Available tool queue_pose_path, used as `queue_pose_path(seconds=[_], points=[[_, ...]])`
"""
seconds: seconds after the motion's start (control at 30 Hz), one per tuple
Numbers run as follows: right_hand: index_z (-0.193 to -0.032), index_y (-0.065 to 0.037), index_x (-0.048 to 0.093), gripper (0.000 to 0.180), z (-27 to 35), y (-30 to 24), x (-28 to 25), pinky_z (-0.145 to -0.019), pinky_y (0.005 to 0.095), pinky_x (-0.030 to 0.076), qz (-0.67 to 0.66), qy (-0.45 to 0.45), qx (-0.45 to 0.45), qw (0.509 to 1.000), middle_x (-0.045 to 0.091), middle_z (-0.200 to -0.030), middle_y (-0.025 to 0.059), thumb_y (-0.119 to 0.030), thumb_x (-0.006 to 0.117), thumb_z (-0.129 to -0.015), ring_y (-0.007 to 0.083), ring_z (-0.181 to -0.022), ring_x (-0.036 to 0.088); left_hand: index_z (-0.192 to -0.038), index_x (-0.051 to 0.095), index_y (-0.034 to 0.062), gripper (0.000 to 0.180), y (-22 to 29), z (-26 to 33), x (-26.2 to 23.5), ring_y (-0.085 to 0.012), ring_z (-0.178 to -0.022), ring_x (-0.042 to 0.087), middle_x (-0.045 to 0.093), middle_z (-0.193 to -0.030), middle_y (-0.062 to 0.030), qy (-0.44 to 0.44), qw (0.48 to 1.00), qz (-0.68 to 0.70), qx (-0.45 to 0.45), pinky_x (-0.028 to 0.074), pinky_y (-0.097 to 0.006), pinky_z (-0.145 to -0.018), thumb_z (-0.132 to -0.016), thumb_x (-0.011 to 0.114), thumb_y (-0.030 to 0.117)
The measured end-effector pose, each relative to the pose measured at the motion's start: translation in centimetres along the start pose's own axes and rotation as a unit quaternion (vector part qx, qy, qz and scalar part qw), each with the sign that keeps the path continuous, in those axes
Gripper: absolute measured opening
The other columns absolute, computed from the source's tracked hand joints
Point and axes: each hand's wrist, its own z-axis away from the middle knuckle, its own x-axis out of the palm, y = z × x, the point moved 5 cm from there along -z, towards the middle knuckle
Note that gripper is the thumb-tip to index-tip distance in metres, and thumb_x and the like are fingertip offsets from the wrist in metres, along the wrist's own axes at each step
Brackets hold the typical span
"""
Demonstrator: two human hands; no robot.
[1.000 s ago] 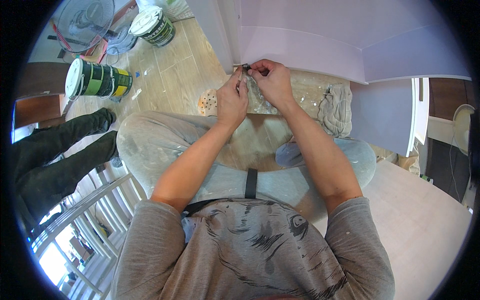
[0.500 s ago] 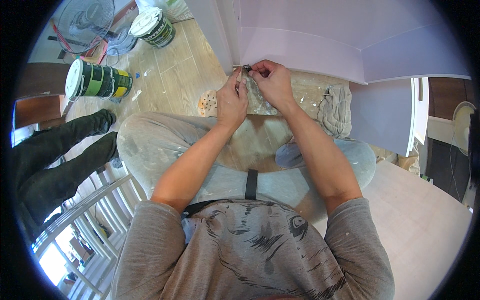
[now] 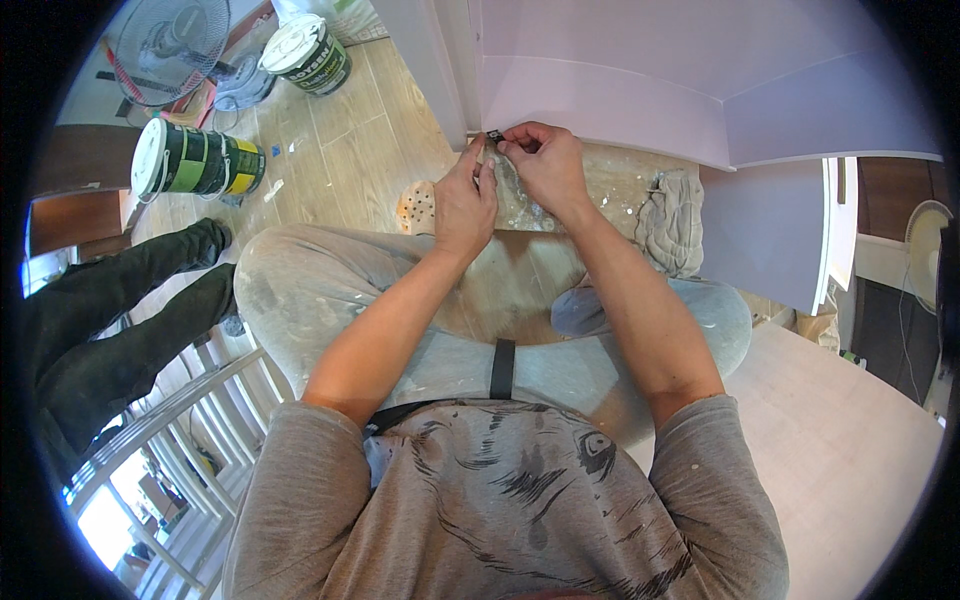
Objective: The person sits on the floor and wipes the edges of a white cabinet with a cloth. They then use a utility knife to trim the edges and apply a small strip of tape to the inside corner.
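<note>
Between the thumb and fingers of my right hand (image 3: 545,165) is a small black piece (image 3: 494,137), too small to name. It is held by the lower edge of the pale lilac panel (image 3: 600,105), where an upright white frame (image 3: 460,110) meets it. My left hand (image 3: 466,200) is closed right beside it, fingertips almost touching the black piece. Whatever its fingers pinch, if anything, is hidden. A round tan sanding disc (image 3: 416,208) with holes lies on the floor just left of my left hand. To the right of my right hand lies a crumpled grey cloth (image 3: 671,222).
Two paint pails, one upright (image 3: 306,55) and one lying on its side (image 3: 198,161), are on the wood-look floor (image 3: 345,130) near a standing fan (image 3: 172,50). Another person's dark trouser legs (image 3: 125,315) are at left, by a white railing (image 3: 190,410). A pale board (image 3: 820,440) lies at right.
Almost nothing differs. Both hands stay at the same corner, with only a very slight shift of the fingers around the black piece.
</note>
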Motion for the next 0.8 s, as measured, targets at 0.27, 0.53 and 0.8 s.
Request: queue_pose_path(seconds=[0.27,0.53,0.8], points=[[-0.104,0.003,0.080,0.019,-0.08,0.10,0.08,-0.074,0.0295,0.057,-0.003,-0.007,0.003,1.000,0.080,-0.089,0.0092,-0.010,0.081,-0.089,0.0116,-0.076,0.070,-0.147,0.061,0.0009,0.045,0.44,0.01,-0.23,-0.0363,-0.076,0.070,0.071,-0.084,-0.0216,-0.010,0.999,0.015,-0.027,0.055,-0.046,-0.076,-0.105,0.059,0.017],[-0.103,0.002,0.081,0.018,-0.01,0.06,0.09,-0.075,0.0333,0.058,-0.006,0.007,-0.005,1.000,0.080,-0.088,0.0148,-0.009,0.078,-0.088,0.0189,-0.075,0.075,-0.147,0.062,0.0015,0.044,0.38,-0.01,-0.14,-0.0317,-0.073,0.070,0.071,-0.083,-0.0191,-0.011,1.000,0.010,-0.026,0.055,-0.043,-0.074,-0.106,0.058,0.018],[-0.103,0.002,0.081,0.018,0.01,-0.18,-0.06,-0.073,0.0288,0.056,-0.012,-0.002,0.013,1.000,0.080,-0.087,0.0079,-0.009,0.081,-0.089,0.0110,-0.075,0.069,-0.147,0.062,0.0029,0.043,0.14,0.06,-0.11,-0.0235,-0.072,0.070,0.072,-0.081,-0.0149,-0.002,1.000,0.011,-0.013,0.055,-0.037,-0.072,-0.108,0.057,0.019]])
